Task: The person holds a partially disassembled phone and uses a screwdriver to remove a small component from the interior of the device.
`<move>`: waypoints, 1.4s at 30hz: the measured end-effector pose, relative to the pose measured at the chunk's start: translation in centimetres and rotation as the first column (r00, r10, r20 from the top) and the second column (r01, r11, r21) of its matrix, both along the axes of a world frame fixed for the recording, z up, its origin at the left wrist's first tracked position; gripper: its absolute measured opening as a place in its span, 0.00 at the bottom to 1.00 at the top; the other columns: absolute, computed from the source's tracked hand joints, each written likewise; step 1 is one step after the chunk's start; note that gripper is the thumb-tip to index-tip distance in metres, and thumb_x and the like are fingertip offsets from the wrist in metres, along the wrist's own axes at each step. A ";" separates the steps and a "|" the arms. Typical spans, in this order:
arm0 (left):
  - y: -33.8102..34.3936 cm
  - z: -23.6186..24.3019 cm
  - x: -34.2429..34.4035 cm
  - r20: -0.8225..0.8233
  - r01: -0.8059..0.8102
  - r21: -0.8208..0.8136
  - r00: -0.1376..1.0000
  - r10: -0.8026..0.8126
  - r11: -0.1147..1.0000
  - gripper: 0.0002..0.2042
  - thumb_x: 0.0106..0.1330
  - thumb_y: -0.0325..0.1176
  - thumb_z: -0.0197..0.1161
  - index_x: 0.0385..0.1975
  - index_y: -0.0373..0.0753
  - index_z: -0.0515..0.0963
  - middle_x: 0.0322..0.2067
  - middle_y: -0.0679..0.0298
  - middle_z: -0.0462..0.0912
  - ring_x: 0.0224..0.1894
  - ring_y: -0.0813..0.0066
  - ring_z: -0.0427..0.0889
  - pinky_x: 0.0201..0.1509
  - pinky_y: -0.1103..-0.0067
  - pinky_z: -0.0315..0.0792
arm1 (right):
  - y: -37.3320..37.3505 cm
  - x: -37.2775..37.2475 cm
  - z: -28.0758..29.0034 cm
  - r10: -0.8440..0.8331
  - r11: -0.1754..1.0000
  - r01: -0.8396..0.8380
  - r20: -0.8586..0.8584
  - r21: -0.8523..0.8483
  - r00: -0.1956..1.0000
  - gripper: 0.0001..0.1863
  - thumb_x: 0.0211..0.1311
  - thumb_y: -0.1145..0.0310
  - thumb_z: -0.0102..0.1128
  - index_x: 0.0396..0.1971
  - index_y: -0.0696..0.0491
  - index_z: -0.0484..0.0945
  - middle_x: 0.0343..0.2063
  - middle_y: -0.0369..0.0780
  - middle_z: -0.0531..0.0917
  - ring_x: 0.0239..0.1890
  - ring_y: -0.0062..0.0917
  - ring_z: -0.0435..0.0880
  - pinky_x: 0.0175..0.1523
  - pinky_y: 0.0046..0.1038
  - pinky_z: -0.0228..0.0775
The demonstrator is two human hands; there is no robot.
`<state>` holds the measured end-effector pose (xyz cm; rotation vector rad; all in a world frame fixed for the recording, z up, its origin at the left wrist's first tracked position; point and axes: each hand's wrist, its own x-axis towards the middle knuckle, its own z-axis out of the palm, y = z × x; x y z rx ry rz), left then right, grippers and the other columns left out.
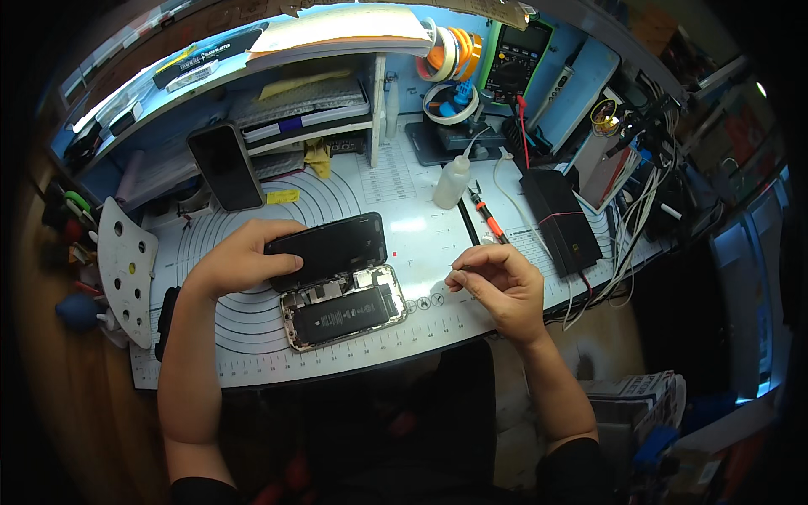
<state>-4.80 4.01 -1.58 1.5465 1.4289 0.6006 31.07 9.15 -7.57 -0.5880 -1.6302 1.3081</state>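
Note:
An opened smartphone lies on the white work mat (252, 349) in front of me. Its body (290, 324) faces up, showing a black battery (349, 316) and metal-covered circuitry. The black screen panel (341, 244) is lifted off along the far side of the body. My left hand (240, 261) grips that panel at its left end, thumb on top and the other fingers underneath. Right of the phone, my right hand (507, 290) is raised over the mat, thumb and fingertips pinched together. Whatever lies between those fingertips is too small to make out.
Behind the phone stands another smartphone (225, 167). A squeeze bottle (453, 183), a red-and-black tool (488, 217) and a black box (561, 223) with cables are on the right. A multimeter (509, 67) and solder spools (454, 55) stand at the back.

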 end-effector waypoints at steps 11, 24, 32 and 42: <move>0.0 -0.4 -0.1 0.010 -0.018 -0.009 1.000 0.018 1.000 0.17 0.61 0.27 0.64 0.50 0.29 0.81 0.37 0.64 0.84 0.40 0.78 0.80 0.47 0.79 0.73 | -0.9 0.0 -0.5 0.012 0.994 -0.019 -0.066 -0.106 0.998 0.06 0.63 0.86 0.64 0.39 0.64 0.80 0.35 0.42 0.86 0.37 0.21 0.87 0.46 0.23 0.81; 0.0 -0.3 -0.1 0.028 -0.036 -0.039 0.999 0.037 0.999 0.19 0.61 0.25 0.64 0.52 0.27 0.80 0.40 0.63 0.85 0.42 0.79 0.79 0.50 0.80 0.74 | -0.7 0.3 -0.8 -0.004 0.999 0.001 -0.074 -0.049 0.997 0.06 0.60 0.88 0.64 0.36 0.64 0.81 0.38 0.42 0.84 0.38 0.22 0.86 0.46 0.24 0.81; 0.0 -0.5 -0.2 0.025 -0.037 -0.047 0.999 0.039 0.998 0.19 0.61 0.26 0.64 0.52 0.27 0.80 0.41 0.63 0.85 0.42 0.79 0.79 0.50 0.80 0.74 | -0.7 0.4 -0.9 -0.015 1.000 0.014 -0.050 -0.013 0.999 0.06 0.59 0.88 0.65 0.35 0.64 0.82 0.39 0.42 0.84 0.40 0.23 0.86 0.48 0.25 0.82; 0.0 -0.4 -0.2 0.017 -0.037 -0.017 0.999 0.037 0.999 0.17 0.61 0.26 0.65 0.50 0.28 0.81 0.37 0.66 0.84 0.39 0.82 0.78 0.46 0.81 0.73 | -0.6 -0.8 0.4 -0.464 0.820 0.277 0.299 0.500 0.834 0.04 0.55 0.80 0.71 0.30 0.58 0.85 0.31 0.39 0.85 0.33 0.28 0.84 0.37 0.27 0.73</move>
